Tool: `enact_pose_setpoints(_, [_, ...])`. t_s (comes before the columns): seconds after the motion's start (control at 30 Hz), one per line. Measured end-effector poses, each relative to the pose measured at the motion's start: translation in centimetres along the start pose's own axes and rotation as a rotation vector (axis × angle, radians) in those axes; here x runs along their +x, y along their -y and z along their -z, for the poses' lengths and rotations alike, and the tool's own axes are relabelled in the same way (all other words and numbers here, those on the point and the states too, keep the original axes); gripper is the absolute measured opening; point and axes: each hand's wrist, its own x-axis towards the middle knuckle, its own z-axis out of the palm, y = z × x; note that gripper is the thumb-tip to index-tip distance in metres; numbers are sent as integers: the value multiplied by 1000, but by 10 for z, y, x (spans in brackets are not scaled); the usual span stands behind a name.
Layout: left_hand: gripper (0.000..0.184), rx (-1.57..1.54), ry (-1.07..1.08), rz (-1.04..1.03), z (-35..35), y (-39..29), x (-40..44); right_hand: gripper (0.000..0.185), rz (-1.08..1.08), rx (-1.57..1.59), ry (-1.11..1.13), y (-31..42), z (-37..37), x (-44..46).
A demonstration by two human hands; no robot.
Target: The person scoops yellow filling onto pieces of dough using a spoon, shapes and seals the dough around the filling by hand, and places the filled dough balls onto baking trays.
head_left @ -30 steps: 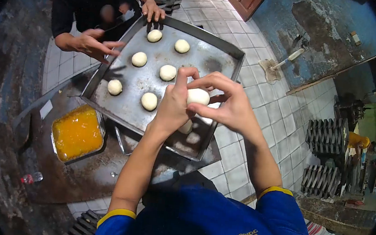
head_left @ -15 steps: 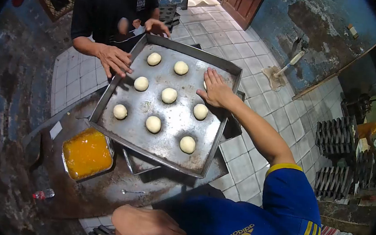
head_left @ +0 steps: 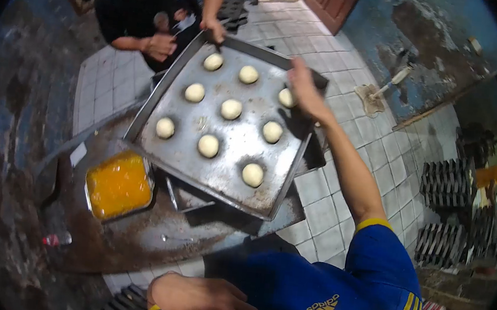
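Note:
A large metal baking tray (head_left: 165,84) holds several round pale dough balls (head_left: 231,109), spaced apart. My right hand (head_left: 307,90) is at the tray's far right side, beside a dough ball (head_left: 287,98) and near the rim. Motion blur smears its fingers, so its grip does not show. My left hand (head_left: 210,302) is in front of my body, its fingers loosely bent and apart, with nothing seen in it. Across the tray, a co-worker's hand (head_left: 214,30) touches the far left corner; the co-worker's other hand (head_left: 161,47) is closed, off the tray.
Beneath the tray is another metal tray (head_left: 181,199), on a worn table (head_left: 95,254). A square pan of orange-yellow liquid (head_left: 118,187) stands to the left. A small bottle (head_left: 57,239) lies farther left. Stacked dark racks (head_left: 446,183) stand at the right.
My right hand has lifted from the dough ball and turned sideways toward the far rim, uncovering the ball. One co-worker's hand now touches the tray corner; the other has drawn back and closed.

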Motion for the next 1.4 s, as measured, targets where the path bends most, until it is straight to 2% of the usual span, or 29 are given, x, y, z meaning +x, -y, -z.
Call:
enact_pose_setpoints(0.03, [13, -1, -78, 21, -1, -1, -3, 74, -12, 286, -58, 55, 22, -18])
enact_pose_setpoints(0.07, [12, -3, -155, 43, -3, -2, -5, 74, 26, 379, -27, 86, 42, -31])
enact_pose_setpoints(0.1, [10, -19, -310, 6, -1, 0, -14, 75, -30, 561, 18, 107, 52, -43])
enact_pose_setpoints(0.13, [12, -51, -479, -32, -4, 4, -24, 75, 18, 714, 85, 122, 62, -55])
enact_pose_setpoints(0.2, [23, -144, -878, -91, -43, 13, -41, 93, 84, 772, 208, 164, 81, -89])
enact_pose_setpoints(0.27, [24, -181, -1085, -118, -73, 18, -48, 102, 148, 822, 322, 167, 89, -112])
enact_pose_setpoints(0.3, [25, -198, -1114, -131, -82, 15, -46, 102, 66, 849, 358, 156, 85, -126])
enact_pose_setpoints(0.33, [26, -208, -1121, -142, -84, 17, -47, 105, 211, 839, 615, 154, 78, -127])
enact_pose_setpoints(0.43, [28, -255, -1054, -194, -81, 23, -47, 90, 232, 649, 921, 179, 68, -148])
enact_pose_setpoints(0.53, [32, -385, -898, -216, -72, 23, -47, 76, -4, 438, 1081, 193, 48, -146])
enact_pose_setpoints(0.57, [14, -231, -999, -268, -71, 29, -38, 66, -57, 351, 1061, 192, 38, -146])
enact_pose_setpoints(0.63, [9, -80, -1163, -296, -63, 31, -14, 58, 60, -39, 884, 180, 17, -145])
enact_pose_setpoints(0.67, [12, -3, -1248, -300, -59, 32, -2, 56, 86, -245, 795, 175, 8, -141])
enact_pose_setpoints(0.77, [10, 66, -1183, -316, -58, 22, -4, 52, 65, -278, 632, 145, -22, -121])
enact_pose_setpoints(0.8, [10, 47, -1229, -201, -64, 14, -1, 52, 73, -279, 619, 141, -28, -113])
enact_pose_setpoints(0.83, [10, 26, -1277, -80, -65, 7, -2, 51, 221, -339, 560, 138, -35, -107])
enact_pose_setpoints(0.87, [10, 31, -1271, -71, -57, 5, -19, 50, 365, -391, 501, 135, -43, -103])
enact_pose_setpoints(0.9, [13, -88, -817, 28, -41, 5, -48, 49, 372, -297, 542, 135, -53, -95])
enact_pose_setpoints(0.93, [20, -146, -586, 83, -35, 11, -58, 51, 486, -262, 545, 137, -65, -90])
enact_pose_setpoints(0.97, [27, -185, -354, 145, -28, 17, -68, 51, 497, -251, 567, 143, -78, -84])
enact_pose_setpoints(1.03, [24, 158, -872, 529, -47, 53, -72, 52, 538, -259, 579, 152, -100, -76])
enact_pose_setpoints(1.1, [25, 319, -1100, 918, -31, 85, -93, 51, 570, -292, 586, 145, -122, -67])
enact_pose_setpoints(1.13, [28, 294, -1069, 1122, -6, 102, -114, 50, 595, -332, 599, 141, -132, -62])
enact_pose_setpoints(1.2, [37, 286, -1302, 1139, -4, 136, -151, 45, 607, -401, 587, 134, -148, -56])
enact_pose_setpoints(1.23, [37, 297, -1304, 1140, -2, 147, -161, 43, 580, -433, 599, 130, -153, -53])
enact_pose_setpoints(1.3, [52, 583, -1285, 1116, -1, 164, -176, 40, 562, -462, 603, 121, -159, -50])
enact_pose_setpoints(1.33, [52, 592, -1287, 1118, 1, 170, -178, 40, 570, -459, 600, 117, -163, -49])
enact_pose_setpoints(1.4, [57, 913, -1136, 1136, 7, 184, -179, 40, 618, -501, 605, 110, -170, -43])
